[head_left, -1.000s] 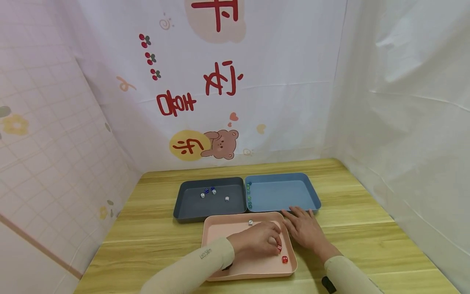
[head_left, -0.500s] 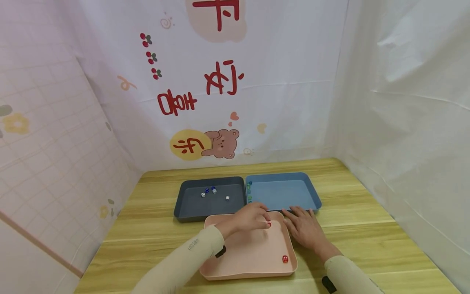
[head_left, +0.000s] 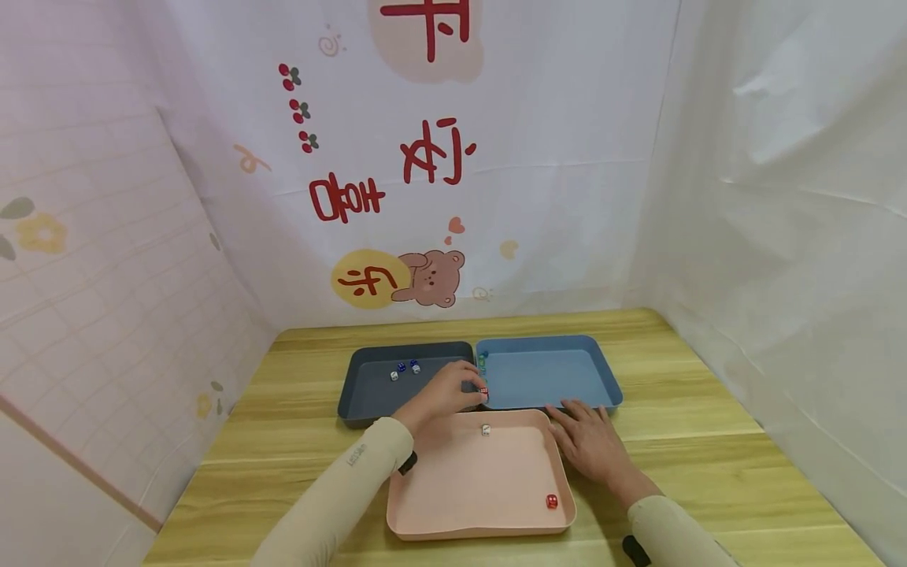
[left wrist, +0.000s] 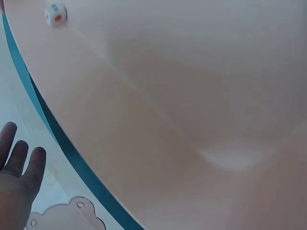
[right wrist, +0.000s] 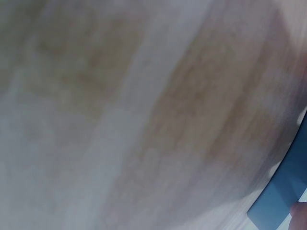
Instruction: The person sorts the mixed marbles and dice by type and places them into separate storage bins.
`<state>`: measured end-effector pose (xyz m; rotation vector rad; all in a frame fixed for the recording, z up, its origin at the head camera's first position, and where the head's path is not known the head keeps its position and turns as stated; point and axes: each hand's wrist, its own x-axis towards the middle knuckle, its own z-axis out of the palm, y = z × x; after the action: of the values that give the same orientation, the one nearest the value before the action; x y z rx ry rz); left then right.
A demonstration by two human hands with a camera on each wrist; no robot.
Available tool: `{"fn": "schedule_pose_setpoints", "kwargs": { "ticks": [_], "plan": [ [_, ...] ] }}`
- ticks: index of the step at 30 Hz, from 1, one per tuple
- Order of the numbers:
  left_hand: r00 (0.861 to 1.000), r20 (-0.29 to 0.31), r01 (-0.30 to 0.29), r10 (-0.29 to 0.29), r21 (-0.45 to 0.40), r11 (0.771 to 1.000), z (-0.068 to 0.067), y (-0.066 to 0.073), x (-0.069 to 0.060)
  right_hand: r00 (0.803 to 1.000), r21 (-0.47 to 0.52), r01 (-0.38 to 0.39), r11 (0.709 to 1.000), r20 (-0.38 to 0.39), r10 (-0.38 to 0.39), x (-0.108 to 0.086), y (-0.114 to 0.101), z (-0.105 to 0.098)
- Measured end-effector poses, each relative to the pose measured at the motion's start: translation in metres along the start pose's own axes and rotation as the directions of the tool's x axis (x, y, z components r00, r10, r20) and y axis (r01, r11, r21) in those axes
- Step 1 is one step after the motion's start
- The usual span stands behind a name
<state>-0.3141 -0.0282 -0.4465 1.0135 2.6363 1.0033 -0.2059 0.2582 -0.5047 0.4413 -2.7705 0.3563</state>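
Observation:
My left hand [head_left: 449, 389] pinches a red die [head_left: 484, 392] between thumb and fingertips. It reaches over the front right of the dark grey tray [head_left: 361, 402], with the die at the near left corner of the blue tray [head_left: 560, 370]. Green and blue dice [head_left: 483, 361] line that tray's left wall, partly hidden by the hand. My right hand [head_left: 591, 445] lies with fingers spread, its fingertips at the blue tray's front rim, beside the pink tray [head_left: 468, 488]. In the pink tray sit a white die [head_left: 486, 430] near the back and another red die [head_left: 552, 501] at front right.
Several white and blue dice [head_left: 401, 368] lie in the dark grey tray. The three trays adjoin on a wood-grain table [head_left: 283, 457]. A printed white cloth [head_left: 553, 197] hangs behind and around the table.
My left hand has picked the red die up from the pink tray's right side and carried it back and left to the blue tray's near left corner. The right hand has stayed put.

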Motion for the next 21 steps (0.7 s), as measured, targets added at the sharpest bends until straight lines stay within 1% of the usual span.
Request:
{"fn": "schedule_pose_setpoints", "kwargs": {
  "ticks": [7, 13, 21],
  "plan": [
    [0.996, -0.054, 0.072, -0.071, 0.025, 0.997, -0.009, -0.006, 0.004, 1.000, 0.010, 0.016, 1.000, -0.011, -0.016, 0.000, 0.003, 0.003],
    [0.991, -0.096, 0.100, -0.095, 0.041, 0.994, -0.015, -0.011, 0.010, 0.999, 0.019, 0.025, 1.000, -0.028, -0.025, -0.001, 0.003, 0.002],
    [0.985, -0.130, 0.117, -0.110, 0.053, 0.992, -0.021, -0.013, 0.016, 1.000, 0.010, 0.007, 1.000, -0.002, -0.007, -0.001, 0.007, 0.005]
  ]
}}
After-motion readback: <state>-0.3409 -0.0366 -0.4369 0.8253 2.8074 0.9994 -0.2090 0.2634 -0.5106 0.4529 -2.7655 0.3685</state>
